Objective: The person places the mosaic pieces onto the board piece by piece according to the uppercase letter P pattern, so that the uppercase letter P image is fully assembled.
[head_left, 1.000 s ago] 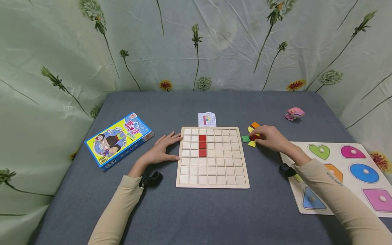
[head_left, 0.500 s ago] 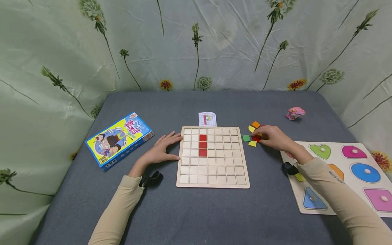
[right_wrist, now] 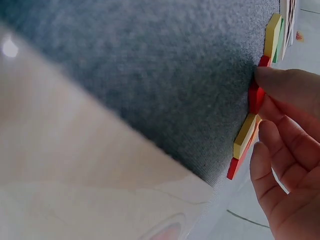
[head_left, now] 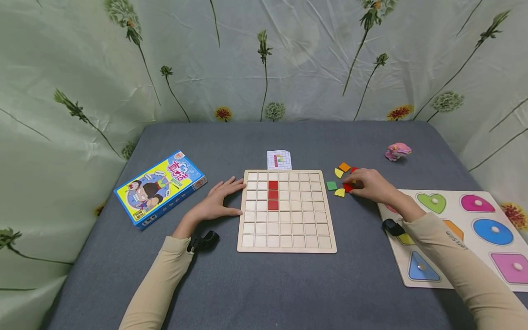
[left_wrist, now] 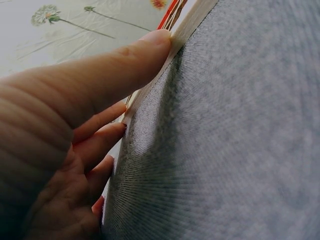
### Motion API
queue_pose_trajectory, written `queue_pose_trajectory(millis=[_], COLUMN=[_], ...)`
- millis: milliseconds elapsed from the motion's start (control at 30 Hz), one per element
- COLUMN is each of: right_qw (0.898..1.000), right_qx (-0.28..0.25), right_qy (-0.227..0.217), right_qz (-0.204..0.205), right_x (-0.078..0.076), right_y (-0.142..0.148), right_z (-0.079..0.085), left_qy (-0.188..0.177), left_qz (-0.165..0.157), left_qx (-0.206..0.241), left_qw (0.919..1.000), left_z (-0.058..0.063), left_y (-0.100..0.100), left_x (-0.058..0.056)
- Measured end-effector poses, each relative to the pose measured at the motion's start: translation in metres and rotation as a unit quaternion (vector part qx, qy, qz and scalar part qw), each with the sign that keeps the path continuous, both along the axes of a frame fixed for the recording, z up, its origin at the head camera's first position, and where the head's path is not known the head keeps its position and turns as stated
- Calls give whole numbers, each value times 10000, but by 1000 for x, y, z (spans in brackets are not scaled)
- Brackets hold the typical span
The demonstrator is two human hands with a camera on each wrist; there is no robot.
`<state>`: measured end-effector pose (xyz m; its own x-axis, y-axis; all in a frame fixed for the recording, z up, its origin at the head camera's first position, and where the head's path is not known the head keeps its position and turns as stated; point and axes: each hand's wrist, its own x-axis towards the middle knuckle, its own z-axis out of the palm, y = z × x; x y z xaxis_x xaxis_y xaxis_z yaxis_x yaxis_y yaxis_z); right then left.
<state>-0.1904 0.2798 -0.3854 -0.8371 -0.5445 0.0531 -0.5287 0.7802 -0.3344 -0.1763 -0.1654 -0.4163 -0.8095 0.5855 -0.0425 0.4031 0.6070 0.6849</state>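
Observation:
A pale wooden grid board lies mid-table, with three red square tiles in one column. At its left edge rests my left hand, fingers extended and spread; in the left wrist view the thumb touches the board's side. My right hand is over the loose pieces right of the board, pinching a red tile between thumb and fingers at table level. Around it lie a green square, two yellow curved-edge pieces, an orange square and another red piece. The right fingers partly hide the pile.
A small printed pattern card lies behind the board. Left stands a blue and yellow box. A shape-puzzle board sits under the right forearm, and a pink figurine is at back right.
My right hand has shifted slightly right, drawing the red tile away from the green square and yellow pieces. The left hand stays at the board's edge.

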Motion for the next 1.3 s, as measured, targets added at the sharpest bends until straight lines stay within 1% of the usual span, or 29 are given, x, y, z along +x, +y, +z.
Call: queue_pose_trajectory(millis=[200,467,700,900,1133,1300], right_qw=[9999,9995,9993,9994,9989,9981], right_qx=[89,-22,-64,-158,-241,-344], right_qy=[-17,169,154,193,412,508], right_qz=[-106,-274,-347,-260,-19,33], right_x=[1,3,5,7,11,14], right_y=[-1,-4,-7,-14,-20,-24], right_z=[2,2,1,2,-1,0], left_qy=[5,7,19,0,18,43], left_qz=[6,4,-7,-1,-27,-51], left_qx=[26,35,14,8,3,53], left_qw=[10000,10000,10000,10000,10000,10000], left_z=[-1,-1,-2,-1,1,1], left_y=[0,0,0,0,0,1], left_x=[0,0,-1,-1,0,1])
